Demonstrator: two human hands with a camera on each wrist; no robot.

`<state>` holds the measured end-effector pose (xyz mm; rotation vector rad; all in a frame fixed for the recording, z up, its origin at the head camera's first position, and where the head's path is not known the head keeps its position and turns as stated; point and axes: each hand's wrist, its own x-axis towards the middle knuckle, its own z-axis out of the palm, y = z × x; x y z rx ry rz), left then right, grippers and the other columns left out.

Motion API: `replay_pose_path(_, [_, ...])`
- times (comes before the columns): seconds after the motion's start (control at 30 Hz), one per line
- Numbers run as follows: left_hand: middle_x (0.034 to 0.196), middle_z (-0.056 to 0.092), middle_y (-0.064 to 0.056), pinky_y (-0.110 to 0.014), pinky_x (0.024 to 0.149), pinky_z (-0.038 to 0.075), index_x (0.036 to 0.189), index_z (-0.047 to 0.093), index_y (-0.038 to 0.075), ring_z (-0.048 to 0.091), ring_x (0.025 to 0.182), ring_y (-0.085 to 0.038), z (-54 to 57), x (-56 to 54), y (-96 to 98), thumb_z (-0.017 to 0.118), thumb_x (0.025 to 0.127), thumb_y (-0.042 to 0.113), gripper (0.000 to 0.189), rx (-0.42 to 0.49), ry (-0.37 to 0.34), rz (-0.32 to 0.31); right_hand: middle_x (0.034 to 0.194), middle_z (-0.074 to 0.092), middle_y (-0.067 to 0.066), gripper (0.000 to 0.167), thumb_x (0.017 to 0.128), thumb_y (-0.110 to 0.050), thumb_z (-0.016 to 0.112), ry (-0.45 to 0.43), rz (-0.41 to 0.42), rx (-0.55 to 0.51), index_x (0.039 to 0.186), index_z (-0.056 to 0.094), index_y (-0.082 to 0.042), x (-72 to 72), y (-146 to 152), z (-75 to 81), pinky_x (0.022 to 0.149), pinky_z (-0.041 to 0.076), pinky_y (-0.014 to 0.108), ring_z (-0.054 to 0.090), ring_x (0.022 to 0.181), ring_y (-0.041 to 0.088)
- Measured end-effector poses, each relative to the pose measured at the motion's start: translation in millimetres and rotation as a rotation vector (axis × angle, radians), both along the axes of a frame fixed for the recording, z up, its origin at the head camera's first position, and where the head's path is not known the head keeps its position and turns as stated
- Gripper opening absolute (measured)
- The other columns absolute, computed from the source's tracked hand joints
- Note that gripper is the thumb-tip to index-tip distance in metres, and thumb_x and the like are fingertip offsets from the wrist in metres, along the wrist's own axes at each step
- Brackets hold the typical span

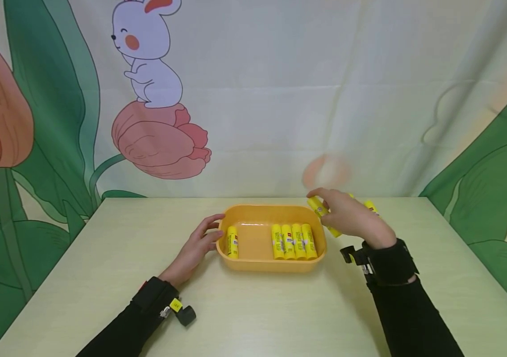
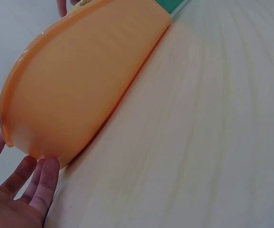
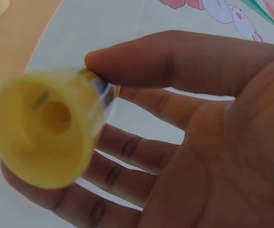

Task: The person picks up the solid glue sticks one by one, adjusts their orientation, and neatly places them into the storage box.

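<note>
An orange-yellow plastic basin (image 1: 262, 267) sits mid-table. My left hand (image 1: 195, 250) rests at its left end; in the left wrist view, the fingertips (image 2: 46, 183) touch the outer wall, fairly relaxed. Inside, one yellow glue stick (image 1: 232, 242) stands at the left and several glue sticks (image 1: 298, 242) form a row at the right. Above the basin's back right corner, my right hand (image 1: 351, 215) pinches a glue stick (image 1: 317, 206) between thumb and fingers. The right wrist view shows the held stick's hollow end (image 3: 44, 128) toward the camera.
More yellow glue sticks (image 1: 371, 206) lie behind my right hand, partly hidden by it. Another yellow piece (image 1: 334, 232) shows beneath the hand. A printed curtain (image 1: 258, 124) hangs along the back edge of the pale table (image 1: 262, 317).
</note>
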<state>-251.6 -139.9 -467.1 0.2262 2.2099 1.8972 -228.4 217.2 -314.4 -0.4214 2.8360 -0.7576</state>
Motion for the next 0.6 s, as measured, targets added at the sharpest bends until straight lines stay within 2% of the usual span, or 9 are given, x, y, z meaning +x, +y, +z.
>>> replay_pose_path(0.23, [0.157,0.035,-0.008,-0.049,0.111,0.044,0.157,0.040,0.028,0.046,0.136,-0.032,0.6,0.6,0.0,0.057,0.107,0.036,0.053,0.000,0.002,-0.001,0.138,0.058,0.022,0.059,0.093,0.005,0.058,-0.007,0.016,-0.007,0.150,0.047,-0.003,0.4,-2.7,-2.9,0.075,0.052,0.034,0.057,0.103,0.034])
replay_pose_path(0.47, [0.157,0.035,-0.008,-0.049,0.111,0.044,0.156,0.040,0.028,0.045,0.137,-0.032,-0.3,0.0,-0.1,0.057,0.107,0.036,0.053,-0.005,0.011,-0.005,0.134,0.058,0.025,0.060,0.093,0.006,0.057,-0.033,0.012,-0.027,0.151,0.046,-0.003,0.6,-5.1,-2.6,0.067,0.052,0.032,0.059,0.089,0.029])
replay_pose_path(0.53, [0.158,0.035,-0.007,-0.049,0.111,0.044,0.156,0.040,0.028,0.045,0.138,-0.032,-0.6,-0.1,-0.1,0.057,0.107,0.036,0.053,-0.006,0.012,-0.004,0.134,0.057,0.025,0.061,0.093,0.005,0.058,-0.036,0.009,-0.030,0.152,0.046,-0.005,0.0,-6.0,-3.5,0.067,0.053,0.033,0.060,0.089,0.030])
replay_pose_path(0.6, [0.157,0.035,-0.007,-0.049,0.111,0.044,0.156,0.041,0.029,0.045,0.137,-0.031,-0.6,0.3,0.0,0.057,0.107,0.036,0.053,-0.004,0.010,0.000,0.135,0.057,0.024,0.060,0.093,0.004,0.059,-0.026,0.006,-0.020,0.152,0.046,-0.006,-0.5,-7.4,-4.9,0.072,0.055,0.034,0.059,0.096,0.031])
